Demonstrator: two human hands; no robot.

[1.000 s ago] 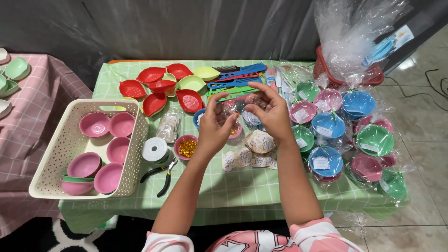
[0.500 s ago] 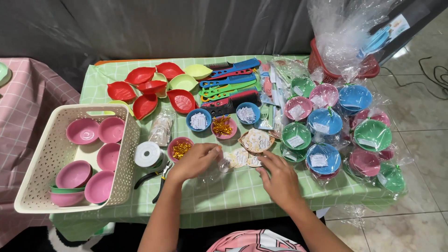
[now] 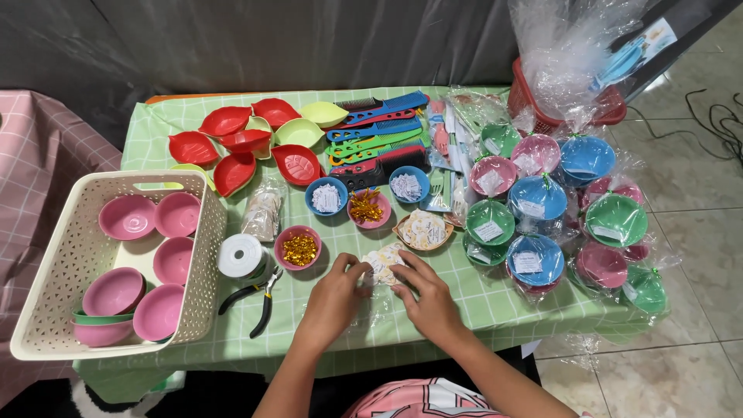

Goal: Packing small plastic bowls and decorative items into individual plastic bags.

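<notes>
Head view: both hands rest low on the green checked tablecloth (image 3: 232, 340) at the table's near edge. The left hand (image 3: 337, 298) and right hand (image 3: 426, 298) meet fingertip to fingertip, pinching a small stack of pale paper tags (image 3: 381, 263) inside a clear plastic wrapper (image 3: 379, 310); the fingers are narrowed, apparently to steady the loose pieces. Supplies lie within reach: a pink bowl of gold bits (image 3: 299, 248), a ribbon spool (image 3: 241, 255), pliers (image 3: 255, 298). Wrapped bowls (image 3: 534, 201) are grouped right, a basket (image 3: 54, 310) left.

Green checked table (image 3: 495, 306) (bowls (image 3: 538, 197), basket (image 3: 62, 271))
</notes>
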